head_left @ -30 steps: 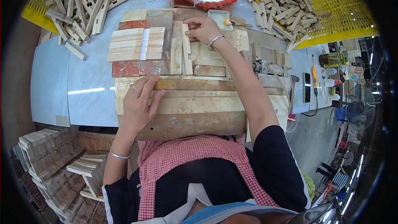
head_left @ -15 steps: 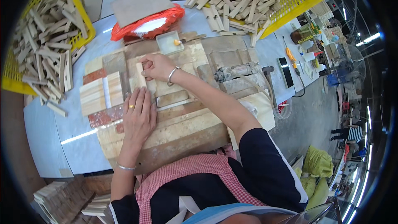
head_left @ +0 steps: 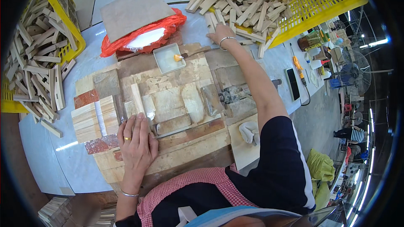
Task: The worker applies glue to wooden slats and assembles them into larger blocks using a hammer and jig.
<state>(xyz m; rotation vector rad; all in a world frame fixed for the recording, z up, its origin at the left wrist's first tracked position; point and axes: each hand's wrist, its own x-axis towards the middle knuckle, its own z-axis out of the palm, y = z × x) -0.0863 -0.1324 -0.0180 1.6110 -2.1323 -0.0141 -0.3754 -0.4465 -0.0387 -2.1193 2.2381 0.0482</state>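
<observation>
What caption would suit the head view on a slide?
Left hand at a wooden strip, right hand at the wooden pieces heaped by a yellow basket.

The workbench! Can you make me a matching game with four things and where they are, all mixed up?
Things:
1. Left hand
2. Right hand
3. Phone
4. Red bag

Places:
A. Beside the orange tool
B. At the right wood pile
C. Partly under a flat board
D. At the near end of a wood strip

Right pairs: 1-D, 2-B, 3-A, 4-C
</observation>
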